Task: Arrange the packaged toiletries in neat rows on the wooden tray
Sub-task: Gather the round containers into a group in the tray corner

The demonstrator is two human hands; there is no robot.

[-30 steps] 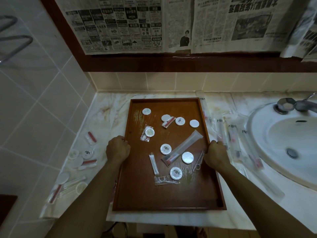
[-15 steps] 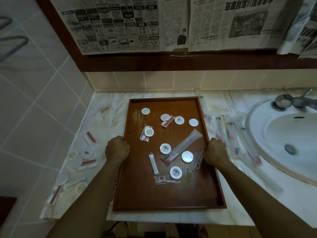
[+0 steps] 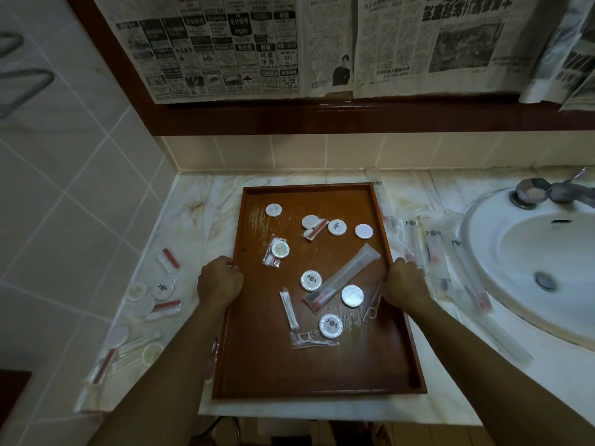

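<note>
While my left hand (image 3: 219, 280) and right hand (image 3: 406, 284) are gripping the side rims of the wooden tray (image 3: 317, 381) at centre frame, fingers curled over the edges as far as I can tell, any jolt is risking sliding the scattered packaged toiletries (image 3: 322, 278) further askew or overboard.
</note>
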